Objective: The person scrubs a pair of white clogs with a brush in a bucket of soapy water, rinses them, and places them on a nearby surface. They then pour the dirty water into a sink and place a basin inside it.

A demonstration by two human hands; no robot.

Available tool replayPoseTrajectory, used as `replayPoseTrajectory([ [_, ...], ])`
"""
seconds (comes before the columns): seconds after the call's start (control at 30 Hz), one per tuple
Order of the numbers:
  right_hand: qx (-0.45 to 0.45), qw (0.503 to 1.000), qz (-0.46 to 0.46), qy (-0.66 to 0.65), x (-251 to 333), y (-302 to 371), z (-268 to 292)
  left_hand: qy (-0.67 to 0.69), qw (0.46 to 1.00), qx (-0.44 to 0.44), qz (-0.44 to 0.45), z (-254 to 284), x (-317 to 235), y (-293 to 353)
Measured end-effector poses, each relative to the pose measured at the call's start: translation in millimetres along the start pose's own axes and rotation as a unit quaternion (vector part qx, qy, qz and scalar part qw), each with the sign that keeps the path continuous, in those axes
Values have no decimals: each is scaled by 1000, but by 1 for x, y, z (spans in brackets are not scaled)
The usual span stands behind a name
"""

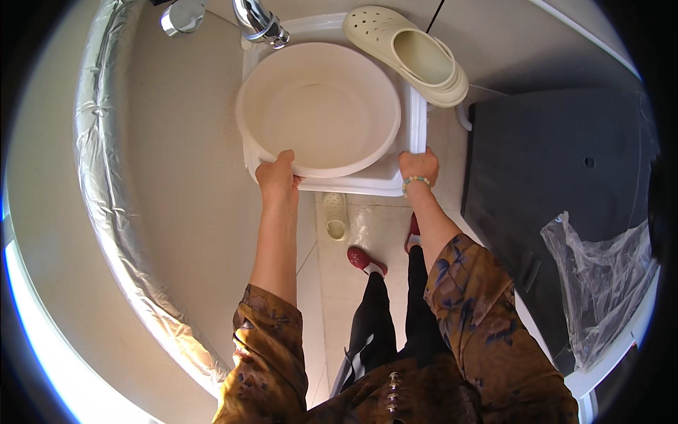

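Note:
A round cream basin (318, 106) sits in a white sink (417, 127) under a chrome tap (260, 22). My left hand (277, 178) grips the basin's near rim at its left. My right hand (419, 167), with a bead bracelet at the wrist, rests on the sink's front right corner. A cream clog (406, 53) lies on the sink's far right edge, open side up. The basin looks empty.
A beige wall with a foil-wrapped pipe (106, 177) curves along the left. A dark appliance (558, 177) with a clear plastic bag (600, 275) stands at the right. On the tiled floor below are a second cream clog (335, 215) and my feet in red slippers (364, 259).

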State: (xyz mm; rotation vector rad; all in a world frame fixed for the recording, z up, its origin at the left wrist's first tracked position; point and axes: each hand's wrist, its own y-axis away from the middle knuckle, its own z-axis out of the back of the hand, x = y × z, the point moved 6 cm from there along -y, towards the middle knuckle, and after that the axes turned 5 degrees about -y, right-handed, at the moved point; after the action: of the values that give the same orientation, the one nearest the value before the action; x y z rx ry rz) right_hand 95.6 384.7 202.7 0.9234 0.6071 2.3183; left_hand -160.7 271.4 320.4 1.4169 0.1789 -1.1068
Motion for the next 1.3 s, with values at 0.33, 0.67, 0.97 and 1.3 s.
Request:
replayPoseTrajectory([
  [0.33,7,1000,-7,5,3,3,1,42,997,23,64,-5,55,-67],
  [0.67,-12,1000,-19,15,-3,-2,-2,-464,840,-119,-255,-4,38,-62],
  [0.97,4,1000,-14,13,7,7,5,-653,710,-96,-246,-14,28,-56],
  [1.3,17,1000,-10,5,14,14,7,-555,759,-12,-342,-24,36,48],
])
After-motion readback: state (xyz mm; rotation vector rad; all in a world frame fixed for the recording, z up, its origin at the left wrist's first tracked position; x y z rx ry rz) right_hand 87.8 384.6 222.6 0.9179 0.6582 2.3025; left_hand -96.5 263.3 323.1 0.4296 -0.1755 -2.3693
